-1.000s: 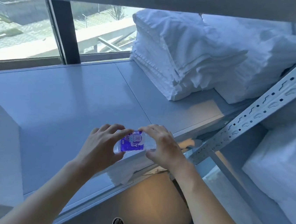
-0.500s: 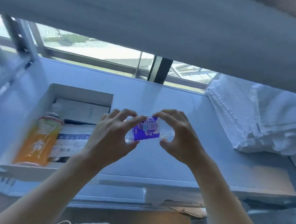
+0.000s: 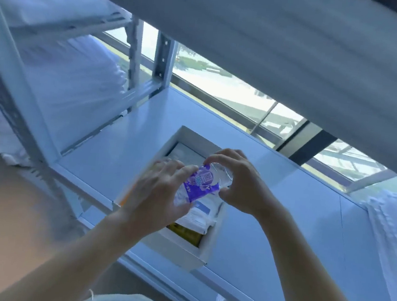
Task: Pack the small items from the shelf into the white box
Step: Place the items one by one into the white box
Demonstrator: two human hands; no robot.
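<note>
Above the white box [image 3: 177,248] on the shelf [image 3: 269,231], you hold a purple-labelled clear packet [image 3: 201,186].
Its print is too blurred to read; your left hand [image 3: 161,195] and right hand [image 3: 240,181] pinch opposite ends, arms outstretched.

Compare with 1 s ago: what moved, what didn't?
Both hands, left hand and right hand, carried the purple packet leftward along the shelf, from beside the folded towels to above the open white box. Unchanged: both hands still pinch the packet; it isn't in the box yet.
</note>
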